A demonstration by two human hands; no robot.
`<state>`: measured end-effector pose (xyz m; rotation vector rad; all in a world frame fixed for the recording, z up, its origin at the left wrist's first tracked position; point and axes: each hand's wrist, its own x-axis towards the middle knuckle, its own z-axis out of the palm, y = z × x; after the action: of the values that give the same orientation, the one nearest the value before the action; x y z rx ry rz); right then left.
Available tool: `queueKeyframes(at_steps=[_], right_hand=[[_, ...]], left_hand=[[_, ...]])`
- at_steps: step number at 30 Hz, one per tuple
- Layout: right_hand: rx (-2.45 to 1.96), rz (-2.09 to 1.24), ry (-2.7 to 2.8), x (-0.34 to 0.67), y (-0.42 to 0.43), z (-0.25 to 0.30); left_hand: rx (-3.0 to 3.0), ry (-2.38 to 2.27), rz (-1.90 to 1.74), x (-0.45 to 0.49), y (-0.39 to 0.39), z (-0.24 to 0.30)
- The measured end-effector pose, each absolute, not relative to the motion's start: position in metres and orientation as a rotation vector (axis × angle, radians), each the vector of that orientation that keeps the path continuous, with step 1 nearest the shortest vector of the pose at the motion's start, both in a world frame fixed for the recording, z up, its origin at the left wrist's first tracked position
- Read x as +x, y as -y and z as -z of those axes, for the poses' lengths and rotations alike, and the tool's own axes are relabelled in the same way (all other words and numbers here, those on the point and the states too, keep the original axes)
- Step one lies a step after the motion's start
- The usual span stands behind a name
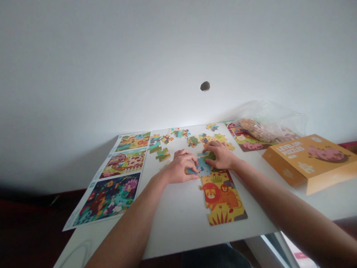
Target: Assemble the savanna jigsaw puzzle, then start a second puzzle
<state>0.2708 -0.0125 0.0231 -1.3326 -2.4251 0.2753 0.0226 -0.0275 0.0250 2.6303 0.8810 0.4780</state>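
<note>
I see both hands meeting near the middle of the white surface (178, 216). My left hand (181, 167) lies palm down, its fingers (192, 160) curled and pressing on a blue puzzle piece (202, 168) at the top edge of the joined lion puzzle section (221, 199). My right hand (221, 154) sits just beside it, fingers bent down onto the same blue and green area, touching the piece from the far side. Neither hand is lifting anything; I cannot tell whether either one pinches the piece or only presses it flat.

The joined section lies just nearer to me than the hands and shows orange lions on a yellow ground, with its lower edge close to the front rim of the surface. Loose puzzle pieces (192, 139) lie scattered beyond the hands, toward the wall.

To the left, a printed guide sheet (117, 178) with three coloured scenes lies flat, running from the far edge toward the near left corner. To the right, an orange puzzle box (309, 158) rests at an angle, well apart from the hands. Behind it a clear plastic bag (267, 123) holding more pieces sits on another picture sheet (245, 141). A small dark hole (205, 86) marks the pale wall above.
</note>
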Motion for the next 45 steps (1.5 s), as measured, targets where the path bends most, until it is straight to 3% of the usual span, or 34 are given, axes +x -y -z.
queueKeyframes(at_steps=[8, 15, 29, 45], right_hand=[[-1.264, -0.264, 2.473, 0.271, 0.012, -0.021], [-1.182, -0.247, 2.491, 0.271, 0.010, -0.018], [-1.136, -0.379, 2.584, 0.257, 0.002, -0.017], [-1.514, -0.075, 2.277, 0.251, -0.016, -0.019]], left_hand=[[2.610, -0.860, -0.493, 0.024, 0.030, -0.030], [2.568, -1.240, -0.742, 0.017, 0.017, -0.018], [2.629, -1.454, -0.517, 0.016, 0.011, -0.002], [2.582, -1.559, -0.581, 0.020, 0.012, -0.008]])
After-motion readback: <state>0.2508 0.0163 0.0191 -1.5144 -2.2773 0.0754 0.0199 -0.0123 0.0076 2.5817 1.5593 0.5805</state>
